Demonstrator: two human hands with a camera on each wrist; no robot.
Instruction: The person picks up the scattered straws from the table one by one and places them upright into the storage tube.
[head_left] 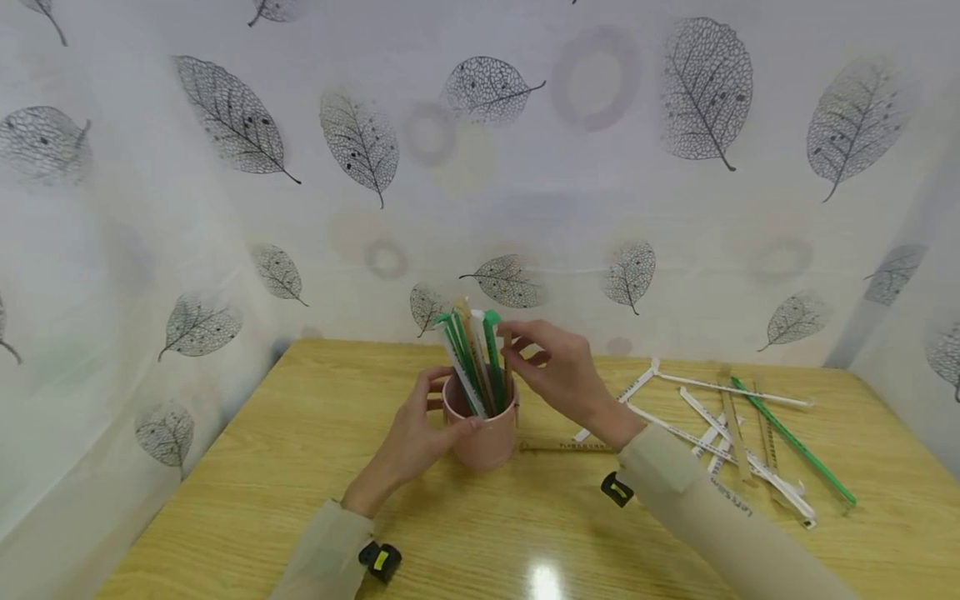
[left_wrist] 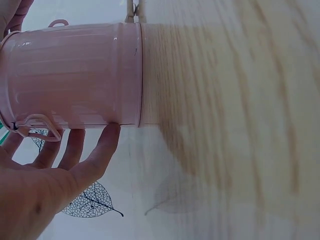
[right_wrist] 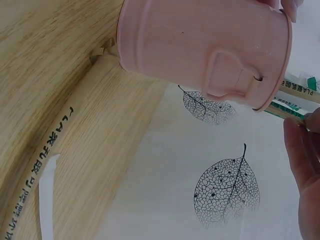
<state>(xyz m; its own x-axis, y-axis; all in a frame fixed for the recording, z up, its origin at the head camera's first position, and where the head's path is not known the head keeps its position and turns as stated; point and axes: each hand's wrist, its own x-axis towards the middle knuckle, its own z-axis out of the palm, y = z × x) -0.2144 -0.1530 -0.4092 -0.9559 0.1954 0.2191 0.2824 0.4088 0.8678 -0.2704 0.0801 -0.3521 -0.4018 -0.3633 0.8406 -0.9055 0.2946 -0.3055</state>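
The left hand (head_left: 414, 437) is sitting left of the pink bucket (head_left: 486, 447); if its hold is slackening, a sideways push could be tipping the bucket. Crowded straws (head_left: 494, 362) are leaning inside, probably risking a snag that bends the brown straw (head_left: 509, 382) at the bucket's right rim. The left fingers are curving partway around the bucket; the right hand's (head_left: 558, 371) fingers are nearly meeting, pinching the brown straw. Loose straws (head_left: 795, 441) are lying right of the bucket on the surface (head_left: 300, 433).

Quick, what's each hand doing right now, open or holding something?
Left hand: holding the pink bucket, thumb near the rim.
Right hand: pinching a brown-wrapped straw, its lower end in the bucket.
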